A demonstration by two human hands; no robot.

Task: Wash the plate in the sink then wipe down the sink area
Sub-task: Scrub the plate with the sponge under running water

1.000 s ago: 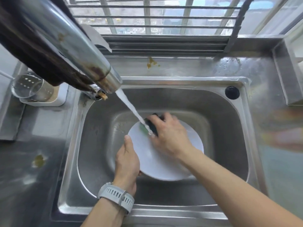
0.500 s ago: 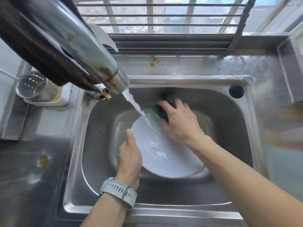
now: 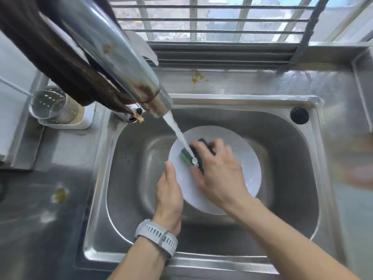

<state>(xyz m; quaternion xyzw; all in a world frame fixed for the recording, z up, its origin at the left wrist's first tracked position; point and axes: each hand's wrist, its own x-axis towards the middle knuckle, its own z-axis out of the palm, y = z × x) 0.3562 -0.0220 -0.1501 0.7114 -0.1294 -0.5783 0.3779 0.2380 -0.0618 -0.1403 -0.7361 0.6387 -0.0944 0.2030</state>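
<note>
A white plate (image 3: 245,156) lies tilted in the steel sink (image 3: 141,164). My left hand (image 3: 169,190) holds its left rim, thumb on the plate's face. My right hand (image 3: 219,174) grips a dark green sponge (image 3: 190,156) and presses it on the middle of the plate. Water from the tap (image 3: 129,63) falls onto the sponge and my right fingers.
A perforated cutlery holder (image 3: 54,106) in a white tray stands on the counter at the left. Yellow-brown stains mark the left counter (image 3: 59,195) and the ledge behind the sink (image 3: 198,76). A black plug (image 3: 299,115) sits at the sink's back right corner. A barred window lies beyond.
My right hand moved the sponge from the plate's far edge back down toward its middle, under the water stream. My left hand kept hold of the rim.
</note>
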